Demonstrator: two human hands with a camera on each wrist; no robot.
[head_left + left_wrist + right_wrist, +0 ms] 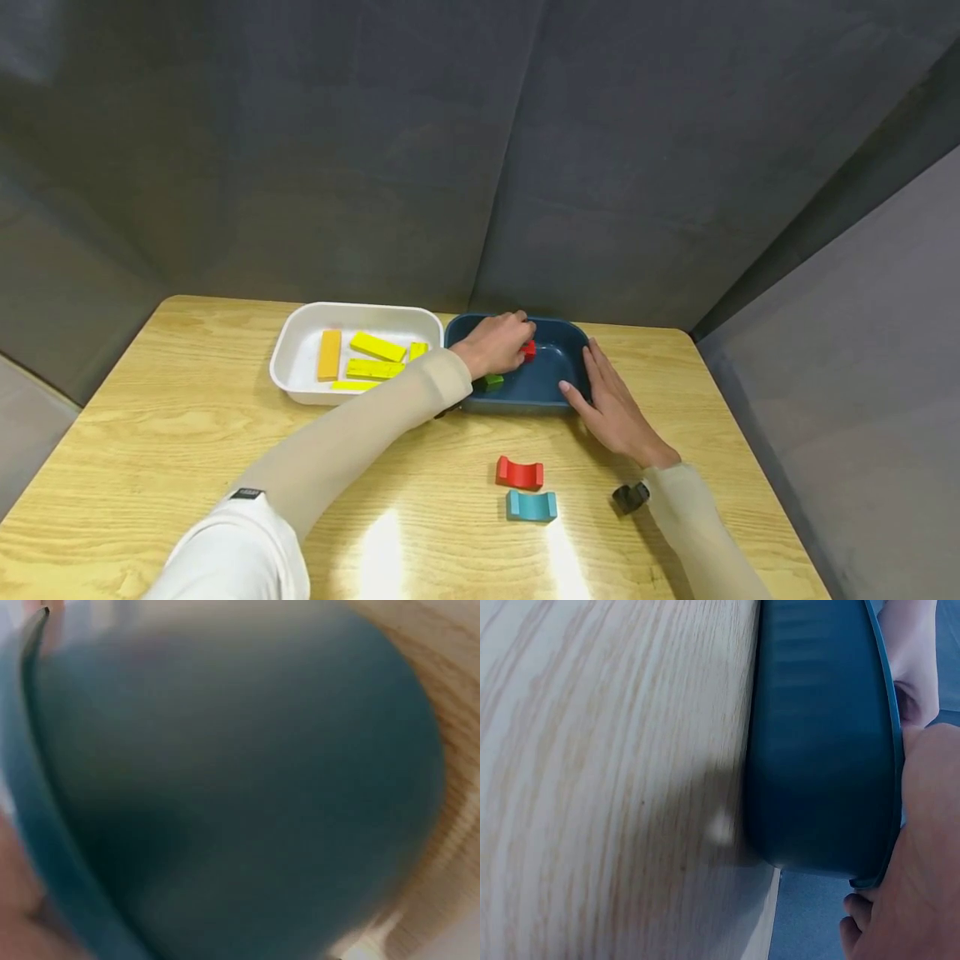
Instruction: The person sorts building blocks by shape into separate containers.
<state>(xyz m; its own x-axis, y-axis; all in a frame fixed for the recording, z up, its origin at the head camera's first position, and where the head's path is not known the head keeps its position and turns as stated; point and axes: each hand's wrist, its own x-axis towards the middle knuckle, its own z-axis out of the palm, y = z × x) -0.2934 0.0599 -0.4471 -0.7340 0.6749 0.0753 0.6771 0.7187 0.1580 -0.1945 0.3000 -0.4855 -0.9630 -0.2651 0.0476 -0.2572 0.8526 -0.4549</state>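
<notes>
My left hand (498,342) reaches into the dark blue bin (551,406), its bent fingers gripping a red block (529,351) that is partly hidden beneath them. A green block (492,382) lies under the wrist, inside the same bin. At the bin's right end, my right hand (611,408) rests against the rim, fingers extended along the outside and the thumb apart over the inner side. The right wrist view has this hand (922,862) beside the bin's wall (821,750). In the left wrist view the bin's wall (247,780) is blurred and fills most of the frame.
A white bin (281,367) with several yellow blocks (378,347) and an orange block (328,355) stands on the left. Nearer on the wooden table (187,433) lie a red arch block (519,473) and a blue arch block (531,506). Grey partitions (360,150) enclose the table.
</notes>
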